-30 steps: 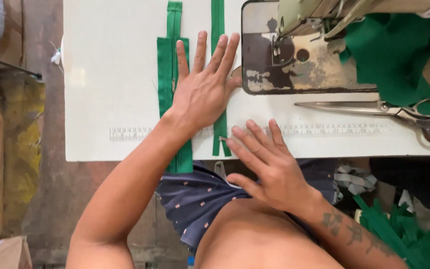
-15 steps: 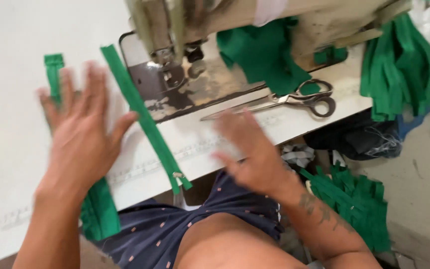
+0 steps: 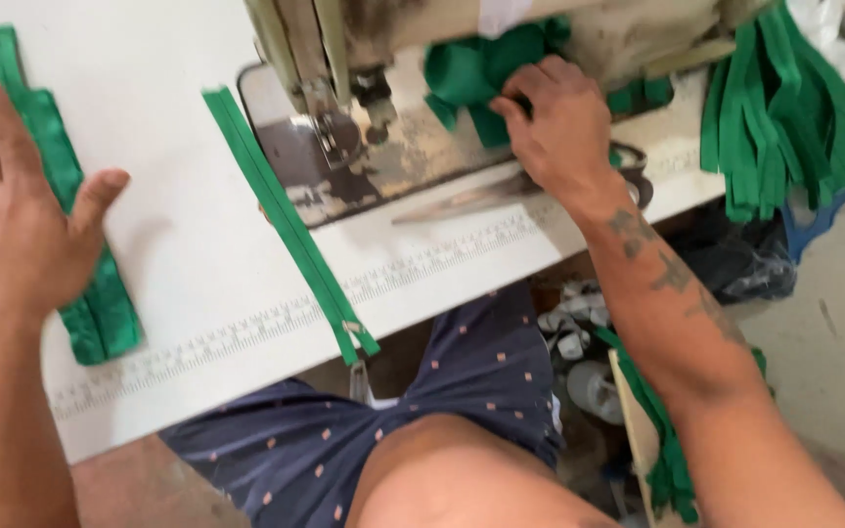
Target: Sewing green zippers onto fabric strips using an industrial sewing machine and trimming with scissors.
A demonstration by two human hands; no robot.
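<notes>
Up top, the right hand (image 3: 557,122) curls its fingers into soft green fabric (image 3: 481,73) under the sewing machine (image 3: 364,39), scissors (image 3: 501,191) just below. Flat and spread, the left hand (image 3: 7,220) presses stacked green zippers (image 3: 100,313); another slim zipper (image 3: 286,220) runs diagonally across the white table (image 3: 168,127).
</notes>
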